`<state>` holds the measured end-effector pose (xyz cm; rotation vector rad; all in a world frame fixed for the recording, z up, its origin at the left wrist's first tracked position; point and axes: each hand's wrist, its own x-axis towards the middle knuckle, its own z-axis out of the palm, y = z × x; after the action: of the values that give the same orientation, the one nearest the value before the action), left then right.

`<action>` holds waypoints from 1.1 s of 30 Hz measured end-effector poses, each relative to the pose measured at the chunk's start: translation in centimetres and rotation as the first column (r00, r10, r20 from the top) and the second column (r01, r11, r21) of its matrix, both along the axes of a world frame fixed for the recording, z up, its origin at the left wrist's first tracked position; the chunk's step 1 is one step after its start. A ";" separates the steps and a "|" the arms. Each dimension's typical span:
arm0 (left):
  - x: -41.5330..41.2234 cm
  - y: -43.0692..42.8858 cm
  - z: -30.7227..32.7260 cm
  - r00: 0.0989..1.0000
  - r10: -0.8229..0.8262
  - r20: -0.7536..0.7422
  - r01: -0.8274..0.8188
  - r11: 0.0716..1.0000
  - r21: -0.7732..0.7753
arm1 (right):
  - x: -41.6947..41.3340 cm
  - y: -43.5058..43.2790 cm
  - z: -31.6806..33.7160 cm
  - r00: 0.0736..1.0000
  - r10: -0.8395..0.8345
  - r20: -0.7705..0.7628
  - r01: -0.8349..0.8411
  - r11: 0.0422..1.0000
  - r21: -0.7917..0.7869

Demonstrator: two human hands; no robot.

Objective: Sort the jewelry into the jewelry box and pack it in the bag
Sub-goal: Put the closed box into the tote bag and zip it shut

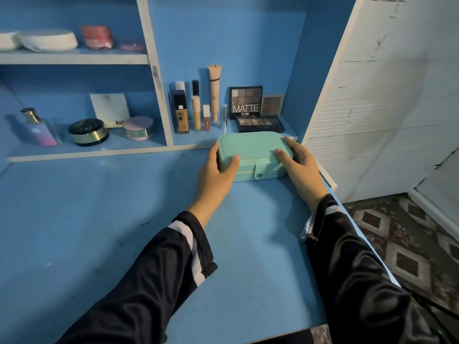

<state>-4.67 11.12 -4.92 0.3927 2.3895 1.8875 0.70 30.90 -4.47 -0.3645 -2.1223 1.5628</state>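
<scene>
I'm at a makeup dressing table in a home. A blue tabletop (99,207) is in front of me, with blue shelves (74,57) behind it lined with cosmetics: a foundation bottle (180,112), a MATTE eyeshadow palette (246,102), a perfume bottle (39,127), a powder jar (88,132). To my right are a scuffed white wall (387,83) and patterned floor tiles (407,244).

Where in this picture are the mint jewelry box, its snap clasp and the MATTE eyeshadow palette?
mint jewelry box (253,147), head view, middle of its lid.
snap clasp (259,175), head view, the round button on the front tab.
MATTE eyeshadow palette (246,103), head view, its upright front face.
</scene>
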 end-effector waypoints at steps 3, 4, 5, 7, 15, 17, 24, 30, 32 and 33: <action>0.1 -0.1 0.3 1.000 0.005 0.001 -0.005 1.000 0.010 | 0.3 -0.3 0.2 1.000 -0.009 0.003 0.009 0.999 0.031; 0.2 -0.2 0.4 1.000 0.006 0.001 -0.006 1.000 0.011 | 0.4 -0.5 0.4 1.000 -0.019 0.007 0.019 0.998 0.057; 0.4 -0.3 0.6 1.000 0.005 0.001 -0.005 1.000 0.010 | 0.5 -0.7 0.5 0.999 -0.033 0.009 0.032 0.995 0.089; 0.6 -0.6 1.0 1.000 0.001 -0.015 -0.001 1.000 0.009 | 0.8 -1.2 0.7 0.997 -0.078 0.001 0.077 0.987 0.144; -0.1 -5.3 4.6 0.822 0.183 -0.539 -0.145 0.983 0.112 | 0.4 -4.9 3.9 0.960 -0.123 -0.252 0.193 0.941 0.276; -1.0 -7.5 7.1 0.708 0.216 -0.672 -0.153 0.976 0.153 | -0.5 -6.4 5.9 0.946 -0.057 -0.320 0.164 0.934 0.319; -4.8 -16.2 18.3 0.325 0.374 -0.869 -0.266 0.917 0.296 | -3.7 -13.0 17.5 0.786 0.110 -0.608 0.146 0.924 0.355; -8.7 -22.5 26.8 0.262 0.486 -0.834 -0.302 0.862 0.408 | -7.6 -17.9 26.5 0.709 0.207 -0.674 -0.019 0.961 0.275; -10.2 -24.3 29.0 0.275 0.499 -0.822 -0.304 0.856 0.418 | -9.4 -19.1 28.6 0.699 0.231 -0.677 -0.067 0.964 0.259; -10.9 -25.1 30.0 0.271 0.500 -0.823 -0.315 0.854 0.415 | -10.3 -19.6 29.6 0.696 0.240 -0.677 -0.089 0.964 0.250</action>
<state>-15.59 -14.02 25.05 1.2653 3.2476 2.5922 -9.57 11.34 25.09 0.4600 -1.6815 1.2648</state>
